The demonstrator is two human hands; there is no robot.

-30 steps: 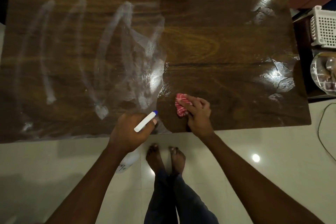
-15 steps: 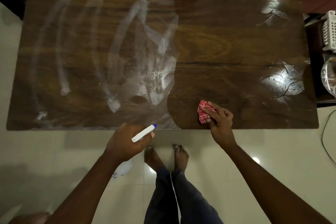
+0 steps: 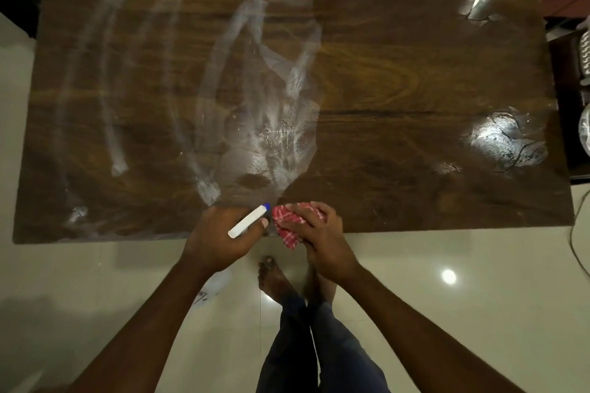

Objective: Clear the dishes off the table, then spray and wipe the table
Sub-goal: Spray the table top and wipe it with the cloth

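- We see no dishes on the worktop [image 3: 399, 73], so we judge that the clearing is done and the step in hand is the spray and wipe.
- The left hand [image 3: 220, 236] holds the spray bottle [image 3: 247, 222] with the fingers curled round its neck. The white head with the blue tip points away from us, and the body hangs under the hand, off the near edge.
- The right hand [image 3: 322, 239], just beside the left one, grips a bunched red checked cloth [image 3: 282, 222] at the near edge.
- White streaks of spray [image 3: 245, 41] lie beyond the left hand and further to its left. Beyond the right hand the wood looks dark and mostly wiped.
- In our judgement the next move calls for carrying the cloth leftward, pressing it flat and sweeping through the streaks.
- On the bottle body there are some dark marks, too small to read. We find no brand.
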